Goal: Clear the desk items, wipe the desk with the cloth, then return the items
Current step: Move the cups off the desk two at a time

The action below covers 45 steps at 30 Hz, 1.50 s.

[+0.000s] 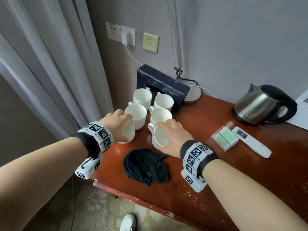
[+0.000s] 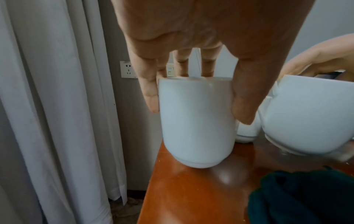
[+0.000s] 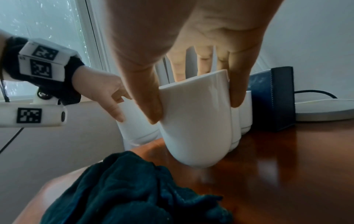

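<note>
My left hand (image 1: 124, 124) grips a white mug (image 2: 197, 121) from above by its rim, at the desk's left edge. My right hand (image 1: 170, 132) grips a second white mug (image 3: 195, 121) the same way, just to the right. Both mugs are tilted, with their bases at or barely above the red-brown desk (image 1: 191, 172); whether they touch it I cannot tell. Several more white mugs (image 1: 142, 97) stand in a cluster right behind them. A crumpled dark green cloth (image 1: 146, 165) lies on the desk just in front of both hands.
A dark tissue box (image 1: 161, 84) and a lamp base (image 1: 194, 93) stand against the wall behind the mugs. At the right are a steel kettle (image 1: 265, 105), a white remote (image 1: 251, 141) and green packets (image 1: 224, 137). Curtains (image 1: 41, 72) hang left of the desk.
</note>
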{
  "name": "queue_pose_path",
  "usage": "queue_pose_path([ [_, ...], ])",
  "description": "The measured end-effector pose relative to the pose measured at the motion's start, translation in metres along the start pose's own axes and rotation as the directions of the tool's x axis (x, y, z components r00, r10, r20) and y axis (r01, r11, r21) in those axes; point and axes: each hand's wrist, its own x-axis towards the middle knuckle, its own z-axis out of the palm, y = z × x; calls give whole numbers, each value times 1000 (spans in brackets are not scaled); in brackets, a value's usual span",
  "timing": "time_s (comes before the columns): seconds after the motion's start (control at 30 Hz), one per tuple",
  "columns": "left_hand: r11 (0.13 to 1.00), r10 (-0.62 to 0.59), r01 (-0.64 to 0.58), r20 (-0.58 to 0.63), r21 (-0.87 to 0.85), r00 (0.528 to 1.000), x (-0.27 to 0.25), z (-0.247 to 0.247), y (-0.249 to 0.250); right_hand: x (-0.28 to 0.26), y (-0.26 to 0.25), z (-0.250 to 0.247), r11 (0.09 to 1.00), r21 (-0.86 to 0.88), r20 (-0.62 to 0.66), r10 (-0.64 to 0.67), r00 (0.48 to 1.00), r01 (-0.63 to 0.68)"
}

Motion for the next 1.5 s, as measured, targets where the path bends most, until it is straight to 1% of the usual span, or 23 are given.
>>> queue_pose_path([
  [0.17,999,49,-49,17,-10,999,8,8,-10,13,-13,12,999,-33,37,18,999,-17],
  [0.3,996,90,-90,24,5,996,9,10,-8,14,-20,19,999,-35,103,26,994,-23],
  [0.57,992,123,-123,29,-7,992,7,13,-11,8,-29,27,1000,-20,179,-19,984,23],
  [0.63,992,123,-122,33,-13,992,6,14,-12,8,-29,27,1000,-14,169,-13,986,15],
  [0.8,993,118,-117,39,-27,992,8,19,-11,17,-26,22,998,-33,60,58,997,-56],
  [1.0,993,119,-120,51,5,992,13,25,-3,16,-23,23,997,-44,65,73,995,-70],
  [1.2,998,58,-59,53,34,997,10,26,5,12,-19,19,997,-40,96,74,993,-70],
  [1.3,997,30,-31,9,74,1000,4,22,10,5,-14,15,998,-16,85,64,994,-63],
  [1.43,984,52,-32,-107,177,993,-8,9,27,-12,2,3,998,-4,47,57,997,-56],
  [1.5,983,61,-37,-131,177,990,-13,0,42,-24,15,-9,998,6,20,70,997,-70],
])
